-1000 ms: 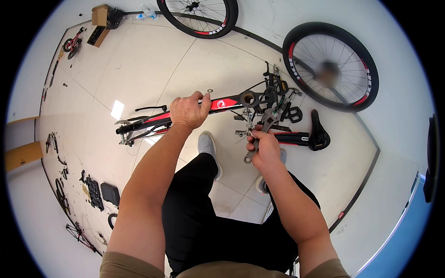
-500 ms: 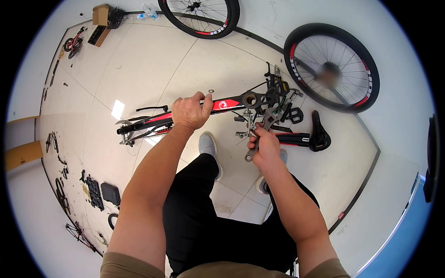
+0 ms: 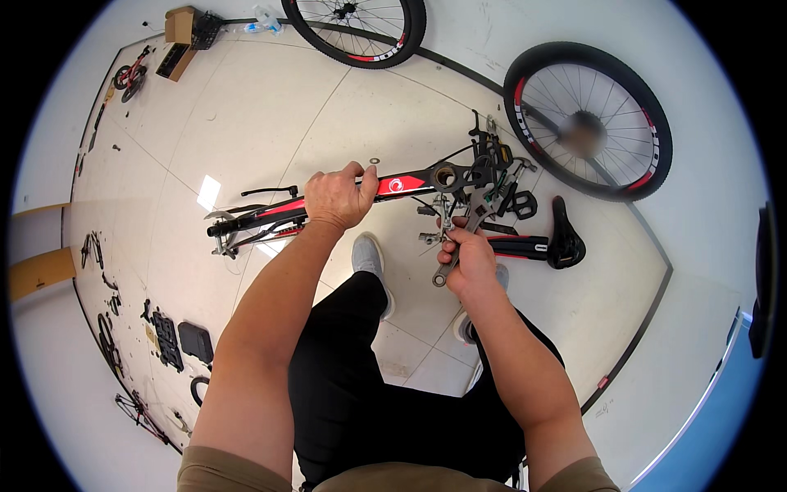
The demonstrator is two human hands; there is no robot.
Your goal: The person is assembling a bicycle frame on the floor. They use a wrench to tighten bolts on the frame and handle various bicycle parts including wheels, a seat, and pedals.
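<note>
At the bottom of the frame, black trousers point(image 3: 332, 369) and a grey shoe point(image 3: 368, 258) show that the person stands astride the work, probably for a stable stance. The two hands are apart. Left of centre, the left hand point(image 3: 338, 197) is clamped around the red and black tube of a bicycle frame point(image 3: 398, 184), seemingly to steady it. Right of centre, the right hand point(image 3: 467, 258) is wrapped around the handle of an adjustable wrench point(image 3: 445, 272), with its head pointing up toward the frame's round, brass-lined shell; whether they touch, I cannot tell. Gripping near the handle's end likely gives leverage.

Beside the right hand, a black saddle point(image 3: 564, 238) and a pedal point(image 3: 523, 205) lie on the floor point(image 3: 270, 107), perhaps within easy reach. A washer point(image 3: 375, 161) lies just above the left hand. At lower left, a tool case point(image 3: 168, 343) lies spread out, perhaps for quick access. Farther off, two wheels point(image 3: 587, 123) rest by the wall point(image 3: 459, 25), probably out of the way; a cardboard box point(image 3: 179, 26) sits at upper left.
</note>
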